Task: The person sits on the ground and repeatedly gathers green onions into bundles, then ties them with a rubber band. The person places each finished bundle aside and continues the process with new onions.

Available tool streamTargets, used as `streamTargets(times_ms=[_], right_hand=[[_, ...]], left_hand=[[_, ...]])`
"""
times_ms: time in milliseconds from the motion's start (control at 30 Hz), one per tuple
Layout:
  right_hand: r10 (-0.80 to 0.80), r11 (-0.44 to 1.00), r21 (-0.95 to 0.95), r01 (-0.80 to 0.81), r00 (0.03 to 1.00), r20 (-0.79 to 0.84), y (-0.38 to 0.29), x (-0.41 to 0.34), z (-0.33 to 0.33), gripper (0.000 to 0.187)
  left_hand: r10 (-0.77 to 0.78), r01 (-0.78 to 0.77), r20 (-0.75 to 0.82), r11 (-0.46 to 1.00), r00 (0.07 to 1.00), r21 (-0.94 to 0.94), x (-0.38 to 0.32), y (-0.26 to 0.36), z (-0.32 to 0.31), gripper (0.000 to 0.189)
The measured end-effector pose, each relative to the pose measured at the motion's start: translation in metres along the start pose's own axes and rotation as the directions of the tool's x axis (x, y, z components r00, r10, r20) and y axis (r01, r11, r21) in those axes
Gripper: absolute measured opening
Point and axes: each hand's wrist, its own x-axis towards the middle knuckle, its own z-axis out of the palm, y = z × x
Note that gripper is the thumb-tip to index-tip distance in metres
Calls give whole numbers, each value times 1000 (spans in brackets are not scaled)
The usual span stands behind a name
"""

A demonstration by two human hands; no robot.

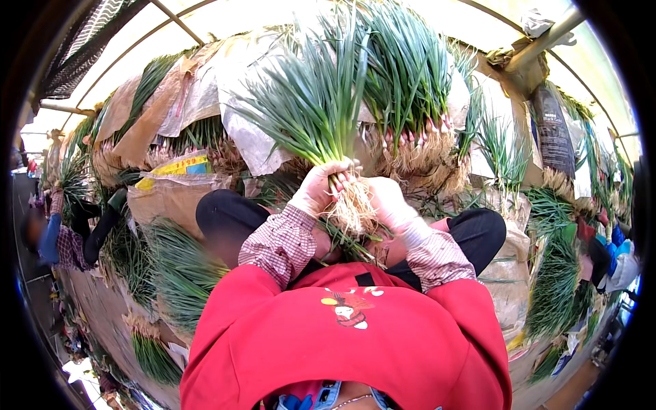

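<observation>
My left hand point(316, 192) is closed around a bunch of spring onions point(328, 123) near its bulb ends, above my lap. Long green leaves fan up and away from me. The pinkish bulbs and the pale, stringy roots point(353, 207) point down towards me. Close against the right side of those roots is my right hand point(389, 202), slightly blurred. Its fingers are largely hidden, so its grip cannot be made out. Loose green leaves point(353, 248) lie between my bent legs, under the bunch.
A thick stack of spring onions point(410, 77) stands before me, beside white woven sacking point(251, 128). More spring onions point(189, 271) lie at my left. At my right is a brown sack point(505, 256). Another person point(66, 241) sits far left; a post point(533, 66) stands at back right.
</observation>
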Motion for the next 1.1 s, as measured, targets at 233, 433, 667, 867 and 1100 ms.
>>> streamTargets(times_ms=[233,433,667,867,1100], right_hand=[[566,545,789,-283,819,-97,-12,83,-3,33],[704,-422,896,140,673,227,16,100,40,15],[366,136,959,-249,912,185,19,80,27,29],[374,-131,976,-176,903,213,-30,68,34,16],[112,168,890,-424,905,410,8,33,6,21]], left_hand=[[30,19,-246,981,969,193,-14,-14,17,16],[93,-67,-228,991,969,119,-21,-13,-2,21],[41,-37,-108,999,993,38,-37,-11,-19,24],[153,-122,-186,978,971,168,-50,-4,-26,18],[276,-233,-247,954,929,189,-109,89,-43,27]])
